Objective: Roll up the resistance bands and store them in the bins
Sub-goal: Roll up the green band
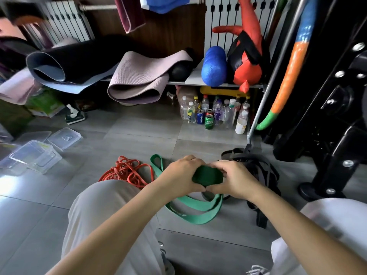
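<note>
A green resistance band (190,207) lies looped on the grey floor, and one end of it is wound into a tight roll (207,175) held above the floor. My left hand (179,173) grips the roll from the left, and my right hand (231,177) pinches it from the right. A tangle of thin red bands (127,172) lies to the left of my hands. A heap of black bands (256,167) sits behind my right hand. Clear plastic bins (36,156) stand at the far left with loose lids (64,137) beside them.
A low shelf (178,82) at the back holds rolled mats (137,80) and a blue foam roller (214,66). Bottles and cans (214,114) stand under it. A black machine frame (325,135) fills the right side. My knees frame the bottom of the view.
</note>
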The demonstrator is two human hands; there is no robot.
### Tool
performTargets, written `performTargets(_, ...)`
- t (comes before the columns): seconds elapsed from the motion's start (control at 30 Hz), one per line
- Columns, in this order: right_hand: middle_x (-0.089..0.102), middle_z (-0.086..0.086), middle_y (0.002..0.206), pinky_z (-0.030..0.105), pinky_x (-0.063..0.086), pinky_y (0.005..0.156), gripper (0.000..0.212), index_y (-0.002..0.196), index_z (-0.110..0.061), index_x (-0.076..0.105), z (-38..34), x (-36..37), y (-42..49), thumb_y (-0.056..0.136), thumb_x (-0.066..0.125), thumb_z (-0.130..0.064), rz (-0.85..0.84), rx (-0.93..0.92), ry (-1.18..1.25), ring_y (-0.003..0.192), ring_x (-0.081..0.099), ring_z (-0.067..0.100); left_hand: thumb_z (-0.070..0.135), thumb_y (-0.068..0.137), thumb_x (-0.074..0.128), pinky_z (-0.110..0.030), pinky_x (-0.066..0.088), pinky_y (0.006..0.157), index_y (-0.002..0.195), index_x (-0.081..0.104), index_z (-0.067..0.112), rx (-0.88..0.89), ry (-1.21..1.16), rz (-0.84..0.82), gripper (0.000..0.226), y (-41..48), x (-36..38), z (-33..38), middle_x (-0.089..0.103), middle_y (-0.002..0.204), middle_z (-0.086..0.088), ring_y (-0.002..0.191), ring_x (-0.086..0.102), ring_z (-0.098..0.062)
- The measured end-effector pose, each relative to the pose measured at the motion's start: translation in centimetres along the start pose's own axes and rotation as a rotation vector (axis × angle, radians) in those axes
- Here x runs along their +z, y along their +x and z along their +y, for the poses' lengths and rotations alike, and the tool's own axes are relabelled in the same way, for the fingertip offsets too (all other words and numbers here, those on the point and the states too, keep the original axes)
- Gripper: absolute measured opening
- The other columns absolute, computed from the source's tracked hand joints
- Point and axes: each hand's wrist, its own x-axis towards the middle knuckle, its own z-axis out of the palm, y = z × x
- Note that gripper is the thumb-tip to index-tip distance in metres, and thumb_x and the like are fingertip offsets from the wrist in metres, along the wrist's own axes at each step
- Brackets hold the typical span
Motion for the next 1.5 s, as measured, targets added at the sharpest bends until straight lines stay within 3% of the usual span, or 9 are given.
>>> performTargets(0.2,0.061,-0.005,0.106,0.032,0.052,0.086,0.054,0.104,-0.031,0.053,0.0,-0.8,-0.4,0.063,0.087,-0.020,-0.003,0.013,0.231,0.097,0.062,0.012,0.020,0.072,0.079,-0.027,0.049,0.077,0.109,0.063,0.019,-0.045,-0.441,0.063,0.040,-0.2,-1.6,-0.1,0.058,0.103,-0.001,0.084,0.058,-0.017)
performTargets(0.3,0.056,-0.003,0.117,0.016,0.045,0.086,0.052,0.104,-0.030,0.060,0.0,-1.5,-0.1,0.059,0.086,-0.028,0.033,-0.014,0.293,0.104,0.058,0.009,0.007,0.073,0.078,-0.030,0.053,0.084,0.107,0.061,0.022,-0.070,-0.748,0.145,0.042,-0.4,-2.1,0.0,0.063,0.105,-0.004,0.090,0.062,-0.022)
performTargets(0.53,0.071,-0.007,0.110,0.024,0.046,0.098,0.056,0.113,-0.030,0.061,-0.4,-0.8,-0.2,0.062,0.081,-0.023,0.138,-0.188,0.581,0.109,0.063,0.013,0.001,0.075,0.066,-0.033,0.054,0.086,0.117,0.057,0.006,0.031,-1.580,0.107,0.043,0.2,-2.0,0.1,0.069,0.103,-0.009,0.100,0.065,-0.024)
performTargets(0.7,0.073,-0.001,0.100,0.023,0.053,0.082,0.047,0.109,-0.024,0.063,-0.7,-0.9,-0.2,0.067,0.078,-0.013,0.189,-0.173,0.652,0.094,0.068,0.015,0.001,0.080,0.059,-0.031,0.054,0.085,0.118,0.057,0.001,0.010,-1.775,0.078,0.039,0.5,-1.3,0.4,0.066,0.111,-0.017,0.105,0.064,-0.027)
performTargets(0.83,0.069,0.005,0.109,0.031,0.051,0.092,0.042,0.116,-0.014,0.059,-0.3,-1.3,0.2,0.078,0.071,0.000,0.071,-0.115,0.614,0.105,0.065,0.022,0.002,0.077,0.063,-0.029,0.054,0.083,0.120,0.056,0.000,-0.005,-1.856,0.085,0.044,0.7,-1.2,0.4,0.066,0.111,-0.017,0.106,0.064,-0.028)
performTargets(1.07,0.072,-0.002,0.098,0.024,0.052,0.083,0.049,0.104,-0.019,0.060,-0.3,-1.5,0.0,0.061,0.085,-0.021,0.222,-0.170,0.685,0.095,0.068,0.016,-0.001,0.078,0.060,-0.029,0.055,0.082,0.110,0.067,0.006,0.006,-1.790,0.046,0.033,0.7,-1.0,0.4,0.068,0.108,-0.016,0.102,0.066,-0.026)
performTargets(1.3,0.073,0.003,0.103,0.023,0.053,0.079,0.041,0.100,-0.025,0.070,0.0,-1.9,-0.3,0.061,0.080,-0.016,0.125,-0.119,0.761,0.097,0.069,0.019,0.000,0.076,0.066,-0.037,0.052,0.093,0.126,0.051,-0.002,-0.081,-1.756,-0.054,0.052,0.3,-1.2,0.5,0.059,0.120,-0.023,0.108,0.060,-0.033)
performTargets(1.37,0.073,0.002,0.102,0.025,0.053,0.084,0.043,0.102,-0.024,0.068,0.0,-2.0,-0.4,0.062,0.081,-0.015,0.124,-0.112,0.670,0.097,0.069,0.018,0.001,0.078,0.068,-0.038,0.052,0.093,0.124,0.051,0.006,-0.128,-1.460,-0.047,0.049,0.2,-1.9,0.7,0.056,0.123,-0.019,0.107,0.061,-0.029)
performTargets(1.5,0.073,0.003,0.102,0.034,0.053,0.091,0.045,0.104,-0.023,0.066,-0.2,-1.9,-0.6,0.067,0.082,-0.003,0.056,-0.076,0.496,0.097,0.068,0.019,0.028,0.070,0.081,-0.013,0.047,0.083,0.129,0.046,0.029,0.016,-0.436,0.017,0.069,0.7,-4.2,0.7,0.049,0.114,0.017,0.097,0.054,0.000)
